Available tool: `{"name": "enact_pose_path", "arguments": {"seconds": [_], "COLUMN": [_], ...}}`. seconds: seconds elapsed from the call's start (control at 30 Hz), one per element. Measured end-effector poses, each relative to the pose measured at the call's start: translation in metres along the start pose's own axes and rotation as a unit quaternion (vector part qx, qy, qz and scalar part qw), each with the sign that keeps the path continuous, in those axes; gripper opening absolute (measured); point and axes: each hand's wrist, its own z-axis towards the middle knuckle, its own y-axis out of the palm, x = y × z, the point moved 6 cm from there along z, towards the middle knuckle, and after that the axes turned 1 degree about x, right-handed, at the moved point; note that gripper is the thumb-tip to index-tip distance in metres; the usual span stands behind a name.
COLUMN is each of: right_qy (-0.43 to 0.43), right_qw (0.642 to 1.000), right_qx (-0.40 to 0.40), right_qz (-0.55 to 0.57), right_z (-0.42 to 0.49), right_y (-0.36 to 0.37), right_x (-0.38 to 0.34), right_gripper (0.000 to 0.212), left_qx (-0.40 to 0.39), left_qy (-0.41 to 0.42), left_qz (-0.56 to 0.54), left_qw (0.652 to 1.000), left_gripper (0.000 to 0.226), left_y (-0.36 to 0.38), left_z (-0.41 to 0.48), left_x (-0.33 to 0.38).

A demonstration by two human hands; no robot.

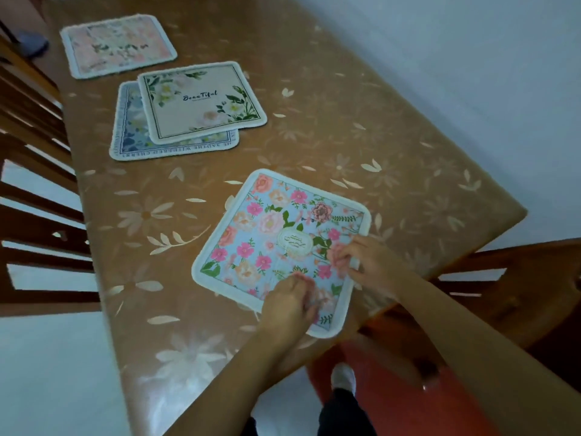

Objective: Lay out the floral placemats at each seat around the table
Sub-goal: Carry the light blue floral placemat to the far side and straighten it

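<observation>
While both hands (287, 302) (361, 259) pinched the blue placemat (270, 234) flat on the worktop (393, 136), one pink mat (118, 45) lay placed and two stacked mats (188, 108) waited.

The cream placemat (201, 100), lying well beyond the left hand (287, 302) toward the far end of the tabletop (361, 130), carries the word "BeauTiful" in dark script at its centre; a smaller line under it is too fine to read. The blue placemat (132, 136) partly under it has upside-down capital lettering along its near border, of which "WITHERED CHERRY" can be made out, with further letters cut off on either side. The blue-and-pink placemat (270, 237) under both hands bears an oval emblem just beyond the right hand (361, 262); its raised characters are illegible.
</observation>
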Motion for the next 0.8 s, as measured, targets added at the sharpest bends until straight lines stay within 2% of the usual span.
{"name": "enact_pose_path", "arguments": {"seconds": [0.2,0.33,0.63,0.8], "right_qy": [-0.086,-0.108,-0.186,-0.207], "right_qw": [0.993,0.988,0.970,0.962], "right_qx": [-0.045,-0.090,-0.092,-0.131], "right_qz": [-0.063,-0.063,-0.126,-0.121], "right_z": [-0.006,-0.002,0.008,0.016], "right_y": [0.009,0.023,0.030,0.032], "right_x": [0.034,0.047,0.050,0.055], "right_gripper": [0.019,0.023,0.013,0.013], "left_qx": [0.042,0.089,0.077,0.096], "left_qy": [-0.100,-0.156,-0.174,-0.198], "left_qz": [-0.008,-0.013,0.039,0.040], "left_qw": [0.994,0.984,0.981,0.975], "left_gripper": [0.027,0.030,0.035,0.020], "left_y": [0.043,0.058,0.063,0.062], "left_z": [-0.007,-0.015,-0.018,-0.021], "left_x": [0.034,0.038,0.040,0.043]}}
